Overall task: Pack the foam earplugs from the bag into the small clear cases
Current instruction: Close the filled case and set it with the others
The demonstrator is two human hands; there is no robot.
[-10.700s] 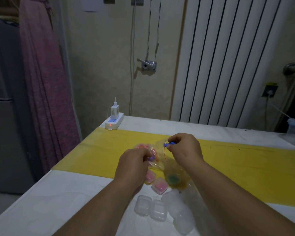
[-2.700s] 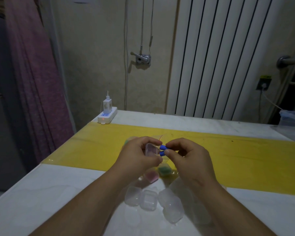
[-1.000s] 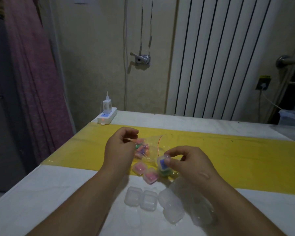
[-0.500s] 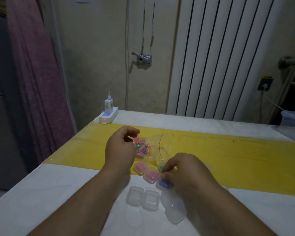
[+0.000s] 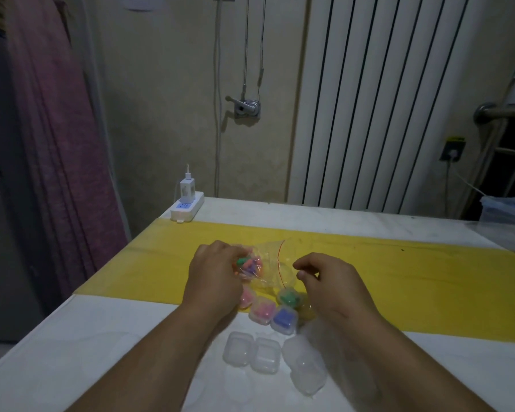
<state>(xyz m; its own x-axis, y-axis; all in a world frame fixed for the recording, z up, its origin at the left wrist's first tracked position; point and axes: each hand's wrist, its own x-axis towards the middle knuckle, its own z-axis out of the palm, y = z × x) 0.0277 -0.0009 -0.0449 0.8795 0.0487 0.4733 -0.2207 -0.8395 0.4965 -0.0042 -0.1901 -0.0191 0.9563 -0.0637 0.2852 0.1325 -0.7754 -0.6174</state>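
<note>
a: left hand?
b: clamped on the left end of the bag, fingers curled round it. bag lies on the yellow strip of the table. loose earplugs bunched inside, right by the fingers.
a: right hand?
b: just right of the bag mouth. fingers loosely curled, thumb near forefinger, nothing visible in them.
a: cases?
b: filled ones sit between the hands, just below the bag: green case, blue case, pink case. one more pink, partly hidden by the left hand. empty cases clustered nearer the camera, on the white part.
a: else?
b: power strip at the far left corner, charger plugged in.
</note>
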